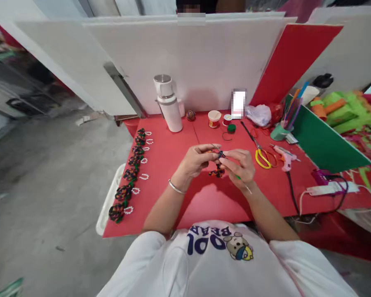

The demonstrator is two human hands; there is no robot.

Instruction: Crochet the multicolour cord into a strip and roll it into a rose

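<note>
A flat, bright red bench (160, 165) stands over a marked grey floor (64, 173), with tall white upright panels (204, 53) along its far edge, a slanting red panel (293, 62) near their right end, and a low dark-green panel (318, 136) at the right.

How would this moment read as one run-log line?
left hand: pinches multicoloured yarn piece; right hand: pinches same piece; right of hands: scissors, pink glue gun; left: row of yarn bundles

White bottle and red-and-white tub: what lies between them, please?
The head view shows a multicoloured yarn ball and, nearer the bottle, a partly hidden pink object.
</note>
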